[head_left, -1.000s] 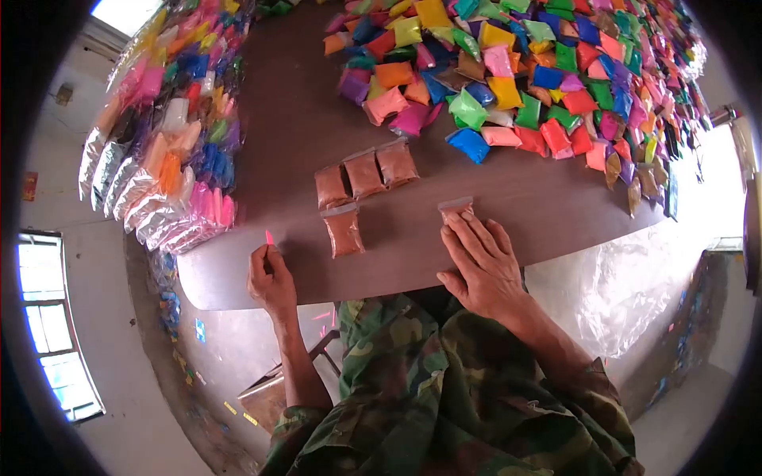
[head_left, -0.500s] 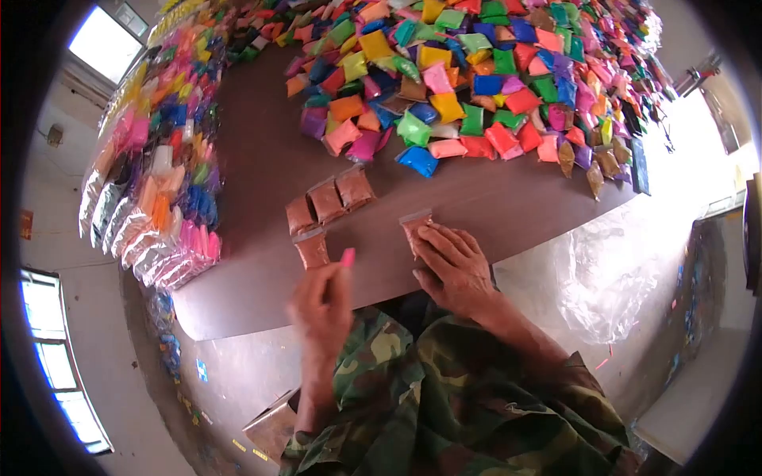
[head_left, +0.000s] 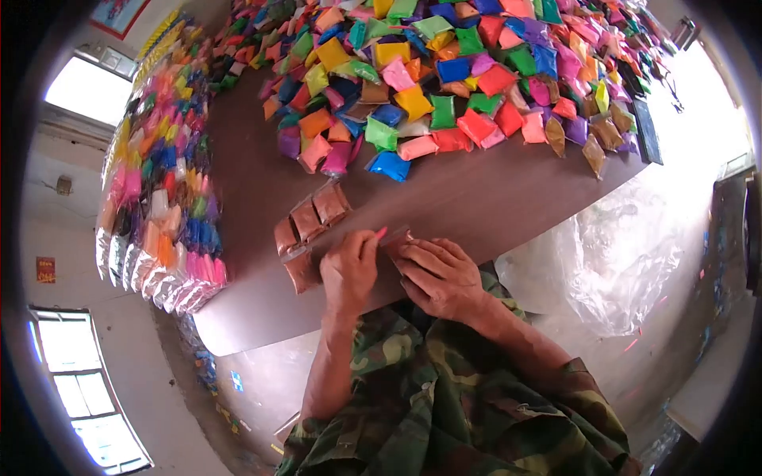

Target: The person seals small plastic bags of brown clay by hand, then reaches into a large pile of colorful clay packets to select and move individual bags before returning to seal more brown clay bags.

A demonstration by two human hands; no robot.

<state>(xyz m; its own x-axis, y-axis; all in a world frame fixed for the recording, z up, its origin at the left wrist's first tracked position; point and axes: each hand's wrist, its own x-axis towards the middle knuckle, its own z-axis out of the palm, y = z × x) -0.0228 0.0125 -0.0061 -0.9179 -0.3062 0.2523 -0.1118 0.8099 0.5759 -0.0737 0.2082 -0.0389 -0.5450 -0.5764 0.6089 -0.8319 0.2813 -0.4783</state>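
Note:
My left hand (head_left: 349, 268) is closed on a small pink piece (head_left: 382, 233) that sticks out past its fingertips, beside the top edge of a brown packet (head_left: 394, 242). Over that packet lies my right hand (head_left: 441, 274), its fingers pressed together on it and hiding most of it. Left of my hands, three brown packets (head_left: 308, 219) lie side by side in a slanted row on the table (head_left: 262, 305). Another brown packet (head_left: 302, 270) lies just below them, near my left wrist.
A big pile of colourful packets (head_left: 413, 102) covers the far side of the table. Clear bags of coloured packets (head_left: 178, 258) are stacked along the left edge. Crumpled clear plastic (head_left: 611, 262) lies beyond the right edge.
My left hand has moved right with the pink piece, from the lower brown packet to the one under my right hand. The view has shifted slightly.

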